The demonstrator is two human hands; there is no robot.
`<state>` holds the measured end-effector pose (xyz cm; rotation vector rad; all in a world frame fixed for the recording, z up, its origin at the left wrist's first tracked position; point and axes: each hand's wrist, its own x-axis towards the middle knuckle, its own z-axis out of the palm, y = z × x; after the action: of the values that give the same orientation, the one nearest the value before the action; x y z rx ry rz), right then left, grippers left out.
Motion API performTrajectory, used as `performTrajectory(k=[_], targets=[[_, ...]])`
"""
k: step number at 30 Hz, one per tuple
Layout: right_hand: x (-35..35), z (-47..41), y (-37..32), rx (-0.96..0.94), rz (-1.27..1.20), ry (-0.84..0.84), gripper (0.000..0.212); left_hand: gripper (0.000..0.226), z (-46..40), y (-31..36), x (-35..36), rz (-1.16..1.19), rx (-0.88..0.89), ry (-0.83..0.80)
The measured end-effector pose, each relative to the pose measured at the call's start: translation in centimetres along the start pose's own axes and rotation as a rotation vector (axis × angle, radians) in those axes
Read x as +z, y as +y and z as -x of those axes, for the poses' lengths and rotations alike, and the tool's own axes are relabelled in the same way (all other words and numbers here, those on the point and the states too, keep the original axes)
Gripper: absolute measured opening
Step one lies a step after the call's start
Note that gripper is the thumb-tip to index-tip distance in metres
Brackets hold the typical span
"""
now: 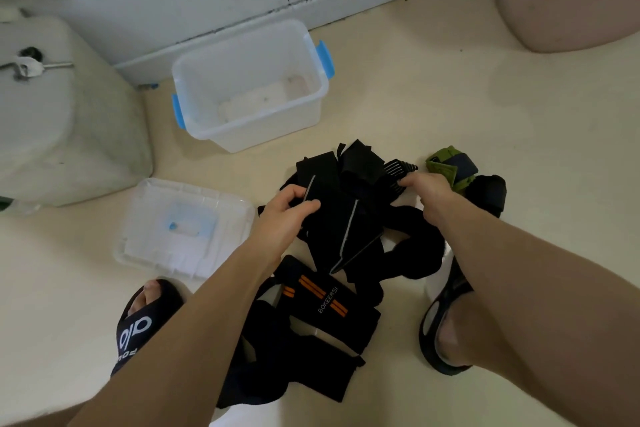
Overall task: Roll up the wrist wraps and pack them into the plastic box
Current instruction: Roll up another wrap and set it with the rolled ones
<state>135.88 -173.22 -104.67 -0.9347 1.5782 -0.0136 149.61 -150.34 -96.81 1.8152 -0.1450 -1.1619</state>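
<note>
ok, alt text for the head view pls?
Left hand and right hand each grip black wrist wraps in a pile on the floor. The plastic box beyond is open; its lid lies nearby.

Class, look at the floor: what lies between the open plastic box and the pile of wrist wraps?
Nothing. In the head view, bare floor separates the box from the wraps.

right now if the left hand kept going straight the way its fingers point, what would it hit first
The left hand already grips a black wrap, fingers pointing right. Going on, it would likely push further into that pile of wraps, towards the right hand; depth is unclear.
</note>
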Motion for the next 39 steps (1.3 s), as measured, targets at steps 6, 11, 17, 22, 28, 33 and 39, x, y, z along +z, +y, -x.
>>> performTrajectory(k=[6, 11, 17, 22, 28, 33, 39], targets=[[-0.3, 0.9, 0.3, -0.044, -0.329, -0.123, 0.036, 0.004, 2.1, -0.5, -0.5, -0.033, 0.000, 0.006], [-0.2, 2.1, 0.5, 0.012, -0.313, -0.290, 0.020, 0.002, 3.1, -1.3, -1.0, -0.076, -0.035, 0.007], [1.0, 3.1, 0.3, -0.129, -0.113, -0.177, 0.020, 0.003, 3.6, -0.5, -0.9, -0.088, -0.004, 0.025], [1.5, 7.1, -0.9, -0.391, 0.030, -0.031, 0.044, 0.005, 5.1, 0.5, -1.4, -0.128, 0.036, 0.050], [1.0, 13.8, -5.7, -0.607, 0.015, -0.046, 0.042, 0.008, 7.8, 3.3, -1.7, -0.132, 0.169, 0.070], [-0.4, 19.0, -8.7, -0.816, 0.149, 0.011, 0.037, 0.005, 10.7, 6.4, -2.3, -0.211, 0.278, 0.035], [-2.2, 24.5, -11.0, -1.076, 0.119, 0.237, 0.027, 0.004, 14.3, 10.8, -3.9, -0.464, 0.440, 0.009]])
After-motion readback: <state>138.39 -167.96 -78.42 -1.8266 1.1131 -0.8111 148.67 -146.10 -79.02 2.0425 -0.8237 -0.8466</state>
